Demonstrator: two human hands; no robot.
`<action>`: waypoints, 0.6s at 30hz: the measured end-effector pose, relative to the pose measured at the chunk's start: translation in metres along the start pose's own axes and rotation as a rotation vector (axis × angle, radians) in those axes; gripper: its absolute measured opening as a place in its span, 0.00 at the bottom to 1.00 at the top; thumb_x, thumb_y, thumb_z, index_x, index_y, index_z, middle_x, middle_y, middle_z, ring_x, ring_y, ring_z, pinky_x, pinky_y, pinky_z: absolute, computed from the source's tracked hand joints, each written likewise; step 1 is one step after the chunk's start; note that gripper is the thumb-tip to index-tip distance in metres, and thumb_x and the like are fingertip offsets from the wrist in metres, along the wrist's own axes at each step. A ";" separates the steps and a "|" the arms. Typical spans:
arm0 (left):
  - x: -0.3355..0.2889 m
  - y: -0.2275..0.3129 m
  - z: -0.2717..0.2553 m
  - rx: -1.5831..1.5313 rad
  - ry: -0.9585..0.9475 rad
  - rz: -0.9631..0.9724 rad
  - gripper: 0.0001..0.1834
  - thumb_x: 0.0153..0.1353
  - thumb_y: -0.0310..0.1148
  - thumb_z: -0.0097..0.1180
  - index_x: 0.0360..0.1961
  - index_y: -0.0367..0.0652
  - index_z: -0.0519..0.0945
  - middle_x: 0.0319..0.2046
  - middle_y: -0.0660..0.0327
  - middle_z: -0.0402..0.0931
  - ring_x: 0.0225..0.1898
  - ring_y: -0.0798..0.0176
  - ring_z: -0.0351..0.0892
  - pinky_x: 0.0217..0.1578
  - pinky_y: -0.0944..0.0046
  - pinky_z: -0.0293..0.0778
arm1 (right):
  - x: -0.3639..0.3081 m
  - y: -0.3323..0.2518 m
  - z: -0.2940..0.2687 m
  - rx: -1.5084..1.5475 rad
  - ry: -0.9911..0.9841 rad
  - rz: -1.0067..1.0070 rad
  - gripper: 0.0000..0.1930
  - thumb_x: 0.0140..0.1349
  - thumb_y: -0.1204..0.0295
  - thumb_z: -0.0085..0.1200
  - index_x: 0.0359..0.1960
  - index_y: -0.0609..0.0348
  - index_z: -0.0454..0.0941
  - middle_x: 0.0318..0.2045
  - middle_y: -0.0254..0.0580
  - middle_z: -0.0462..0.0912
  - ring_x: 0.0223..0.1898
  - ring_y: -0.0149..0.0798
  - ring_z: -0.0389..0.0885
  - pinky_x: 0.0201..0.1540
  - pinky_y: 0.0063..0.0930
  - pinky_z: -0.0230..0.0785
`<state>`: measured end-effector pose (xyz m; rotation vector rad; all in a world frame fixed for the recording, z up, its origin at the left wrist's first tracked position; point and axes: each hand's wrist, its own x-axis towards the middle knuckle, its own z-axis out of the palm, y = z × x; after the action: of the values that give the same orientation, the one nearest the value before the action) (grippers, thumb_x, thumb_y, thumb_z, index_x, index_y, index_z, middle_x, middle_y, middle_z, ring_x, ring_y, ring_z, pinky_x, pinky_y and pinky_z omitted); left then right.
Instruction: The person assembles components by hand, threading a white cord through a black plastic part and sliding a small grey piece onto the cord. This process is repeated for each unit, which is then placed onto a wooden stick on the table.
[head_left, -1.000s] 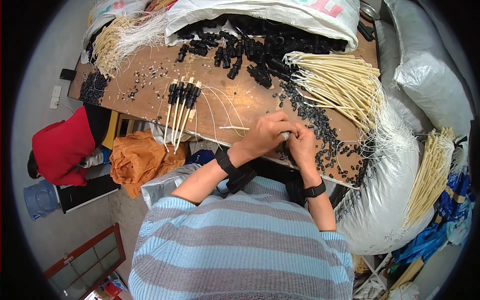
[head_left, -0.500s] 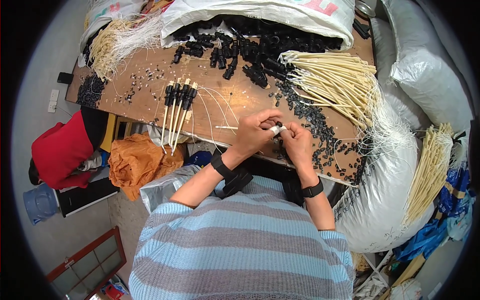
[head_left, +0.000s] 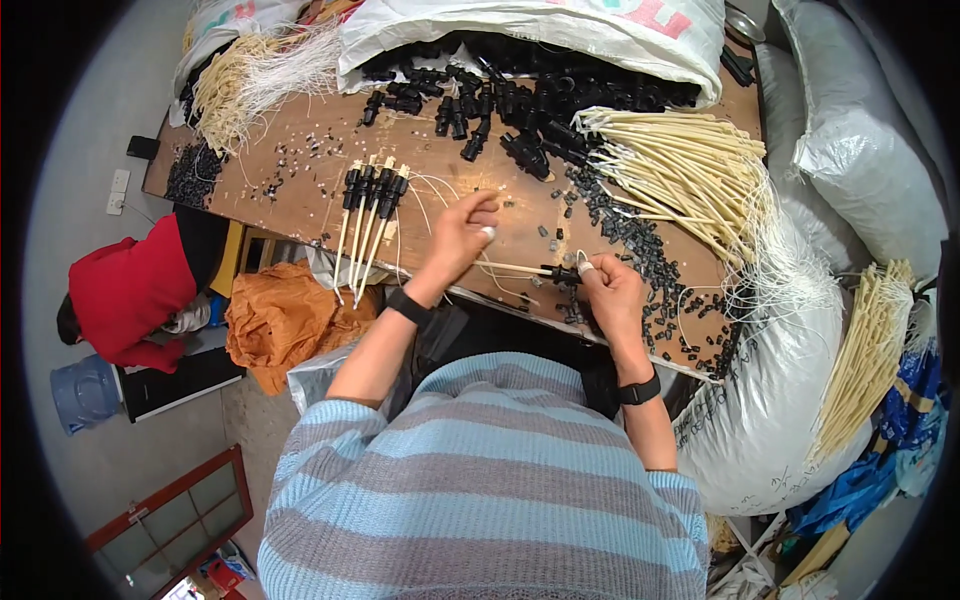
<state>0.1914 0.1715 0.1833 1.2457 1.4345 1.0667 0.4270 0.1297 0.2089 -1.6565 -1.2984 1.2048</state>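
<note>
My right hand (head_left: 613,295) pinches the end of a black plastic fitting (head_left: 566,274) near the table's front edge. From the fitting's left side a thin cream stick (head_left: 515,267) sticks out, and a small loop of white cord rises by the right fingertips. My left hand (head_left: 460,238) hovers to the left of the stick, fingers loosely bent and thumb apart, with nothing visible in it. White wrapping covers a thumb or fingertip on each hand. Left of my left hand, several finished-looking sticks with black fittings (head_left: 375,187) lie side by side, their ends past the table edge.
Small black plastic pieces (head_left: 627,232) are scattered right of centre on the wooden table (head_left: 300,205). Behind them lies a bundle of cream sticks (head_left: 690,170) with white cords. A white sack (head_left: 540,30) spills black fittings at the back. A person in red (head_left: 135,290) bends at the left.
My hands were together over the fitting; my left hand has moved away to the left and opened. The stick and fitting now show plainly in my right hand. The view has shifted slightly.
</note>
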 end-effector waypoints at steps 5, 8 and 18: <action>-0.005 -0.002 -0.051 0.177 0.028 -0.114 0.20 0.52 0.16 0.54 0.49 0.36 0.77 0.29 0.64 0.79 0.31 0.74 0.78 0.33 0.75 0.75 | 0.001 0.001 -0.004 -0.005 -0.023 0.017 0.05 0.56 0.73 0.55 0.28 0.62 0.80 0.11 0.28 0.69 0.16 0.20 0.64 0.20 0.22 0.56; -0.003 0.011 -0.045 0.376 0.020 -0.166 0.19 0.50 0.20 0.58 0.46 0.40 0.79 0.26 0.67 0.79 0.28 0.72 0.77 0.32 0.72 0.75 | 0.003 -0.001 -0.001 0.010 -0.042 0.019 0.05 0.56 0.74 0.55 0.28 0.64 0.80 0.11 0.25 0.67 0.17 0.18 0.61 0.20 0.20 0.54; 0.046 -0.004 0.014 0.390 -0.031 0.254 0.15 0.50 0.17 0.56 0.40 0.37 0.79 0.28 0.62 0.79 0.31 0.69 0.78 0.32 0.70 0.75 | -0.001 -0.006 -0.005 0.161 -0.038 0.064 0.06 0.59 0.74 0.53 0.30 0.64 0.81 0.14 0.24 0.72 0.17 0.18 0.64 0.20 0.18 0.55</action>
<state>0.2014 0.2170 0.1720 1.7527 1.5366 0.9520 0.4296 0.1308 0.2163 -1.5761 -1.1474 1.3479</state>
